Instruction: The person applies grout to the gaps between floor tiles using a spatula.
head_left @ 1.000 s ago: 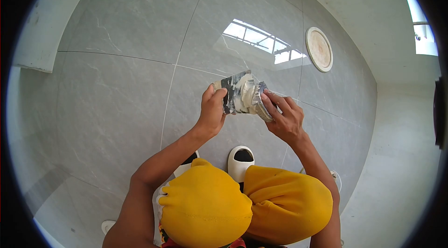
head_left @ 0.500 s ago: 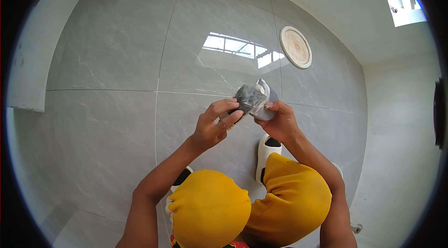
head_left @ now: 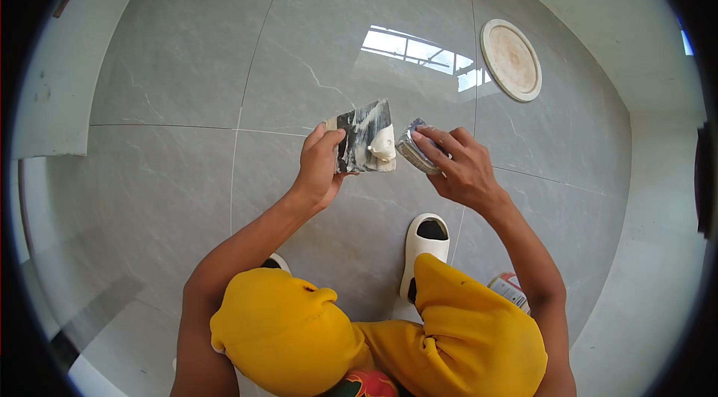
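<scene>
My left hand (head_left: 320,164) is closed around the edge of a dark flat board (head_left: 357,135), thumb on top. White streaks cover the board's face, and a thick dab of white paste (head_left: 382,144) sits near its right edge. Just to the right, my right hand (head_left: 465,164) grips a small grey flat piece (head_left: 416,149) with a lined edge; its exact kind I cannot make out. A narrow gap separates this piece from the board. Both are held above the tiled floor in front of my knees.
Grey marbled tiles (head_left: 179,195) make up the floor. A round white-rimmed disc (head_left: 511,60) lies near the wall at upper right. A can with a printed label (head_left: 511,288) stands beside my right knee, partly hidden. My white slipper (head_left: 427,244) shows between the knees.
The board and grey piece, overlapping before, are now apart. My left hand has turned the board so its paste-covered face shows. My right hand has turned knuckles-up.
</scene>
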